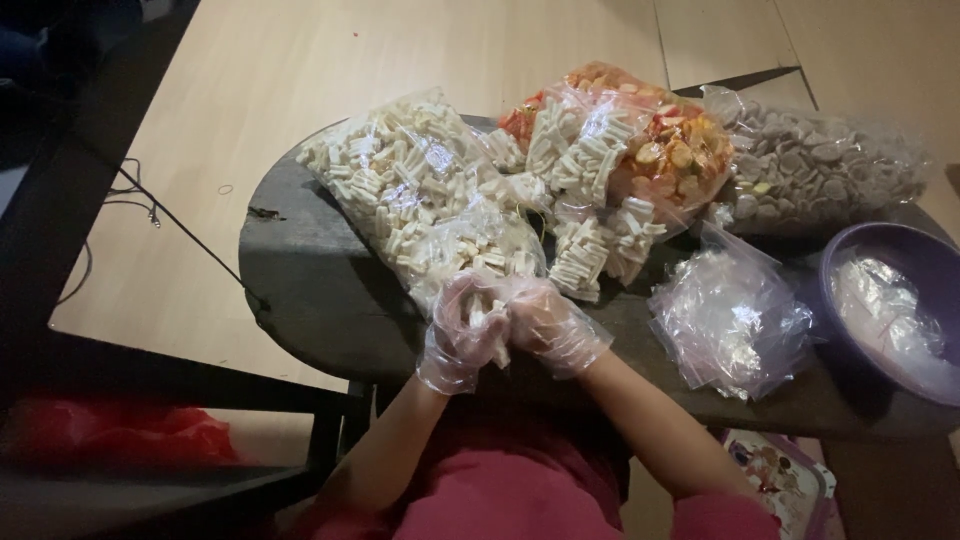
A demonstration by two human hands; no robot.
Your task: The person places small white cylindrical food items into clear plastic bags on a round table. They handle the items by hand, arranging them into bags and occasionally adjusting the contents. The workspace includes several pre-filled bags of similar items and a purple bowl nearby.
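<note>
Left hand and right hand, both gloved, close together around a small bag of white sticks; big bags lie at twelve o'clock on the worktop.

Gloved hands, left and right, close together over a small bag of white sticks, hiding most of it; which fingers grip it cannot be told. The purple bowl is cut off by the right edge, its contents blurred under clear plastic. A patterned box below the desk runs out of the bottom edge. The red shape at lower left is lost in shadow. Orange snacks lie partly hidden behind white-stick bags.
</note>
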